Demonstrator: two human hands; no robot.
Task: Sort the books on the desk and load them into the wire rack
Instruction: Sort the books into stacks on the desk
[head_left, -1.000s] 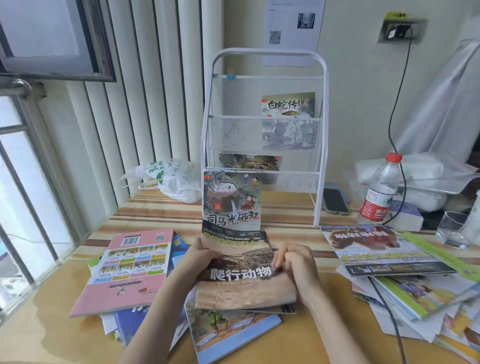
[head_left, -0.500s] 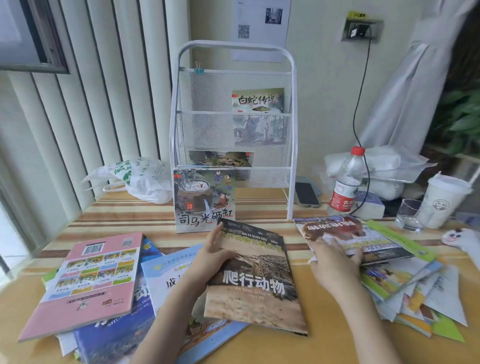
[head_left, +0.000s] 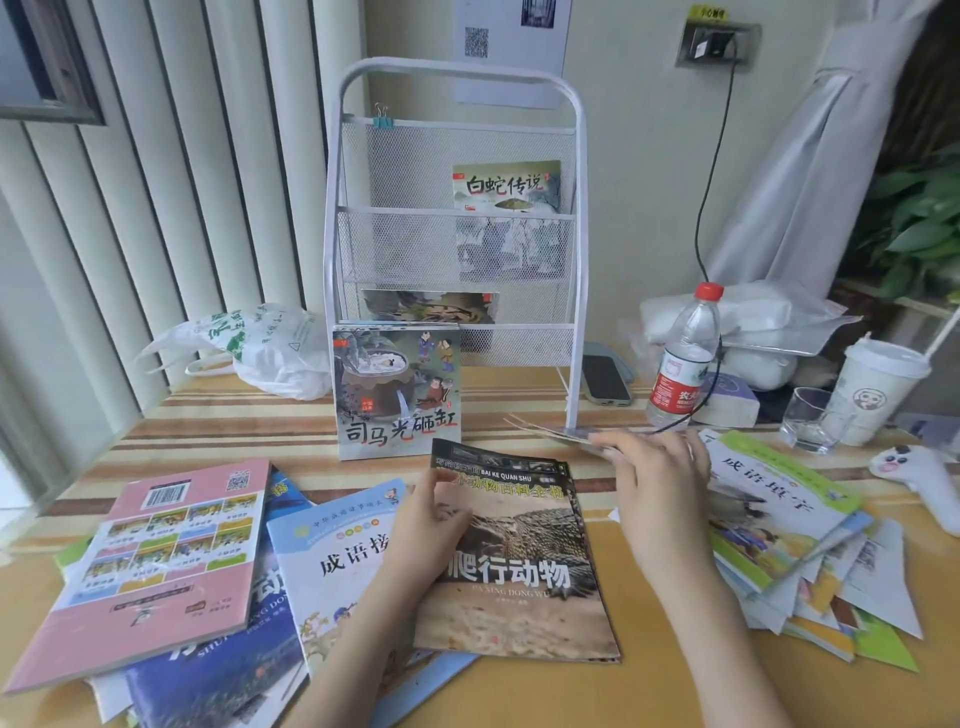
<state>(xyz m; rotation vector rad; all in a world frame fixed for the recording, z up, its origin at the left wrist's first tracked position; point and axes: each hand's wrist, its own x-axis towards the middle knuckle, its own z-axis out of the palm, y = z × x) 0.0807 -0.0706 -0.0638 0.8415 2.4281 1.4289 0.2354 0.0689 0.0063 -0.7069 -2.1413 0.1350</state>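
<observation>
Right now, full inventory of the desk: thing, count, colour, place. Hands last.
White wire rack: 1, back centre; two books in its pockets.
Jar-cover picture book: 1, upright against rack front.
Brown reptile book: 1, front centre.
Pink-backed book: 1, atop left pile.
Green-edged book pile: several, right.
Clear water bottle: 1, red cap, right of rack.
Phone: 1, dark, beside rack.
White plastic bag: 1, left of rack.
Glass, white cup: far right.
Left hand: on reptile book.
Right hand: pinching a thin book.
</observation>
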